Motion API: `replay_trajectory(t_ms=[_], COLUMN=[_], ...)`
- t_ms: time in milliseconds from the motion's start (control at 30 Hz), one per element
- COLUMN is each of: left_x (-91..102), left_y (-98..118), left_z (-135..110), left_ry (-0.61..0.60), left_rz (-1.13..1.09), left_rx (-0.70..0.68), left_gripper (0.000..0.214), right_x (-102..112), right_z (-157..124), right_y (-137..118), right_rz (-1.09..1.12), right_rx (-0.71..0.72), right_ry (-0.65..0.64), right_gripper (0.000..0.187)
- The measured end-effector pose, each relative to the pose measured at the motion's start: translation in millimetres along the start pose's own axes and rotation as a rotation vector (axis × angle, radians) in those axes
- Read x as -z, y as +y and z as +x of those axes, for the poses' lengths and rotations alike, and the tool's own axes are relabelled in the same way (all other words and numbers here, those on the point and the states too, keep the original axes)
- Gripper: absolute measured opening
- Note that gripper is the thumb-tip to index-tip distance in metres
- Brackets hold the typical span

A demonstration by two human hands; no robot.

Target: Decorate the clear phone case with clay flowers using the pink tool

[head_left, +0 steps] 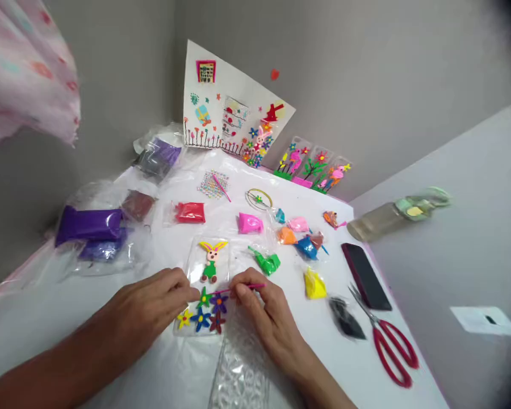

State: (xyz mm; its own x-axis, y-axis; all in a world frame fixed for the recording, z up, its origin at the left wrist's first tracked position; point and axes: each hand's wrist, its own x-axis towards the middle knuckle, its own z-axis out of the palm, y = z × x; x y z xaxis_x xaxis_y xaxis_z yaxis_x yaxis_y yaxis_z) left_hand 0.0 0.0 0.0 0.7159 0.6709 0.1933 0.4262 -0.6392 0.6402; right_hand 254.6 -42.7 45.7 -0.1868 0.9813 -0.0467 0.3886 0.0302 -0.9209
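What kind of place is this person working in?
Most likely a home craft corner: a white table scattered with small bags of coloured clay, a decorated poster leaning at the back, and red scissors near the right edge. The right hand holds a pink stick.

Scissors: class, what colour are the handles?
Red. The scissors show best in the head view, beside the phone.

- I see red-handled scissors lying near the table's right edge, blades touching a dark phone.
- Yellow and black clay packets sit left of them.
- Red, pink and green packets lie mid-table.
- Purple bags lie far left.
- A decorated white sheet leans on the back wall.
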Motion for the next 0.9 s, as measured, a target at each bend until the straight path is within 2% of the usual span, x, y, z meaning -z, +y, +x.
replay_trajectory(t_ms=[133,267,400,600,900], left_x=[1.0,2.7,4.3,2.8,0.5], left_y=[-1,1,3,2,1], left_z=[3,4,4,4,4], left_ry=[0.013,0.025,0.007,0.023,0.055], left_rz=[-0.021,-0.018,-0.009,-0.008,-0.006], left_rx=[-0.016,-0.018,-0.023,-0.02,-0.037], left_gripper=[0.038,0.038,0.035,0.035,0.034], right_x=[2,-4,-13,-23,-27], right_z=[4,3,-2,-6,-2], right_y=[8,10,8,6,9], right_rz=[0.15,0.209,0.021,-0.362,-0.553], right_rx=[-0.046,-0.047,0.047,0.322,0.513], right_ry=[0.091,0.096,0.083,0.073,0.113], right_gripper=[0.03,0.026,0.02,0.022,0.027])
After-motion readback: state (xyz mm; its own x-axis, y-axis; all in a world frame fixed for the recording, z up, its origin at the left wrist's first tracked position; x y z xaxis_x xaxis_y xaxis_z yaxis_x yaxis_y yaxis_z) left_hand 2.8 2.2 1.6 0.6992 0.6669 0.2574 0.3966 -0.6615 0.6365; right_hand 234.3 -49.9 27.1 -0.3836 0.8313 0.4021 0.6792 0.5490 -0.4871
